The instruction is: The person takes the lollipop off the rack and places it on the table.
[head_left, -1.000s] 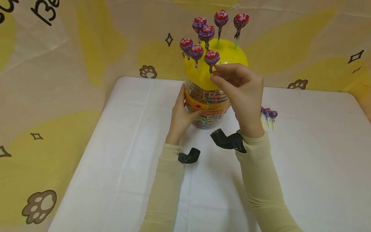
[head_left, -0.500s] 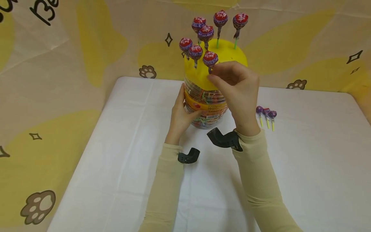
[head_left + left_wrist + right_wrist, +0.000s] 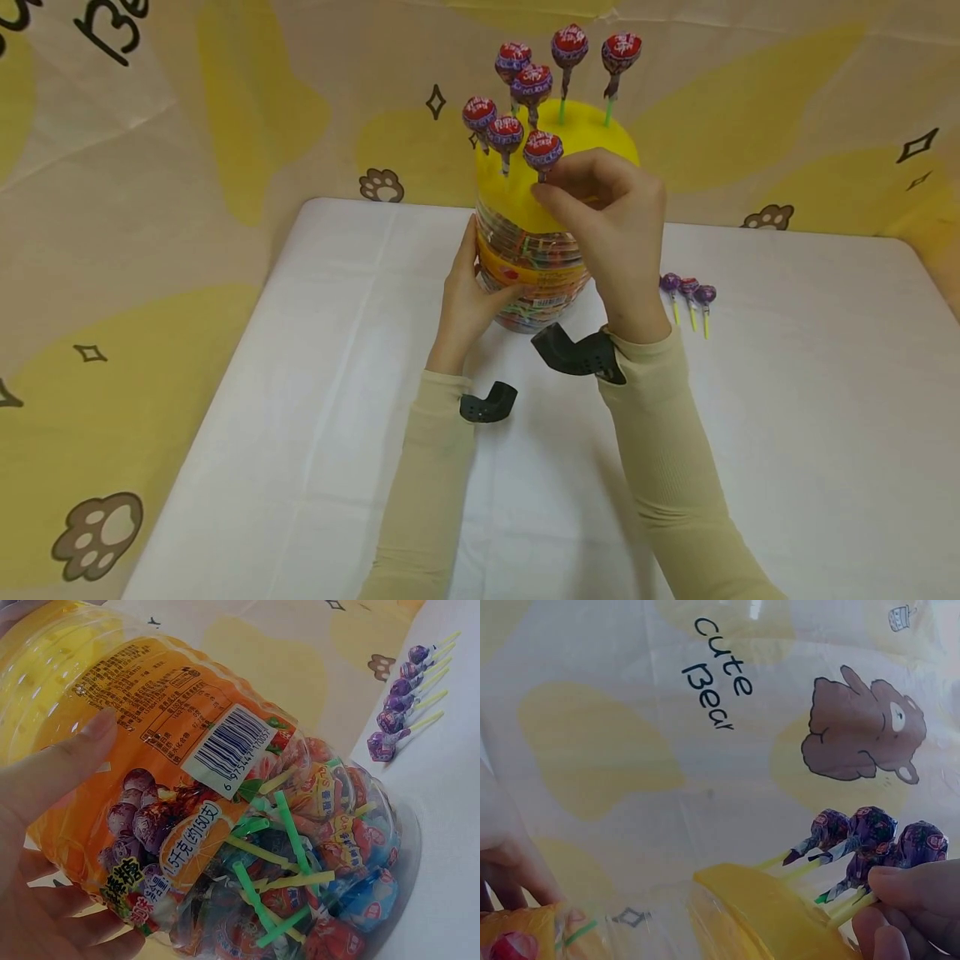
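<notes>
Right hand (image 3: 622,217) first: one wrapped lollipop (image 3: 543,150) is pinched just under its head by thumb and fingertips, so that grip is pretty narrow. Left hand (image 3: 467,308) is wrapped round the left side of the big clear jar (image 3: 555,279), thumb laid across the orange label (image 3: 161,780); the jar is probably being steadied that way.

Now the bit everything seems to hinge on: stick versus yellow lid (image 3: 525,204). The pinched lollipop is held over the near side of the lid, head up, its stick (image 3: 849,911) pointed down at the lid. Whether the tip is seated in a hole, or how deep, can't be told. That spot is reached by the right hand; the left is placed lower, on the jar's body.

Jar itself is stood upright by the tabletop's (image 3: 810,417) far edge, closer to the far left corner than the far right, long axis vertical. Six other lollipops (image 3: 621,52) are planted in the lid, mostly toward its left and back. Further out, some loose lollipops (image 3: 689,287) are laid in a row right of the jar, sticks pointed roughly at the near edge; three can be counted in the head view, five in the left wrist one.
</notes>
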Demonstrator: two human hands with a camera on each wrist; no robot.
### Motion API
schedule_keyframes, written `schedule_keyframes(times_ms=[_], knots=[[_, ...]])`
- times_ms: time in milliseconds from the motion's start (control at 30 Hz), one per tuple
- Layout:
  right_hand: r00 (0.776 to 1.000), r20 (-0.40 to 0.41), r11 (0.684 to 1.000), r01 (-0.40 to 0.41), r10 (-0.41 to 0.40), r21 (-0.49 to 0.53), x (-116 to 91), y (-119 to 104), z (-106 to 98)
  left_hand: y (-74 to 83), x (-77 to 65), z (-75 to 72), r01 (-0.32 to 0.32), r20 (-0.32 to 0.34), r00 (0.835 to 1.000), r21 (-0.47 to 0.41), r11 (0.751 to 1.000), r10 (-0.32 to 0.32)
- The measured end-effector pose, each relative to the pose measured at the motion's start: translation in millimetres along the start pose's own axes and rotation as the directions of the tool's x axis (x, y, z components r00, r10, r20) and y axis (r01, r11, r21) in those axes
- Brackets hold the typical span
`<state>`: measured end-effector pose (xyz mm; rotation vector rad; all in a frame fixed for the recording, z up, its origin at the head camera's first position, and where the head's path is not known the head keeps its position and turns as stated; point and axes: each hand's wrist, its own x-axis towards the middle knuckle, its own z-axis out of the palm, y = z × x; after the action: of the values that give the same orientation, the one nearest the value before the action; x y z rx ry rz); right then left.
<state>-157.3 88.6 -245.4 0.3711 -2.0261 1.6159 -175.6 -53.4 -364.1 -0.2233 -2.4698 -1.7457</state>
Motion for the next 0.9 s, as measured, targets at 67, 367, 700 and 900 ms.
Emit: schedule_keyframes(times_ms=[67,367,700,900], knots=[[1.000,0.001,1.000,-0.010,0.010,0.010,0.4,0.0,0.1,-0.2,-0.5,-0.1,-0.010,-0.005,1.000,0.001,1.000,0.010],[1.000,0.002,0.999,0.003,-0.003,0.037,0.7,0.4,-0.6,-0.8,-0.6,-0.1,-0.021,-0.009,1.000,-0.005,1.000,0.021],[1.000,-0.017,0.994,0.021,-0.020,0.105,1.7,-1.3,-2.0,1.6,-0.7,-0.5,-0.013,-0.007,1.000,-0.002,1.000,0.013],[1.000,0.010,0.965,-0.010,0.007,0.263,0.2,-3.4,-3.4,2.5,-1.4,-0.4,0.009,-0.002,1.000,-0.014,1.000,-0.009]])
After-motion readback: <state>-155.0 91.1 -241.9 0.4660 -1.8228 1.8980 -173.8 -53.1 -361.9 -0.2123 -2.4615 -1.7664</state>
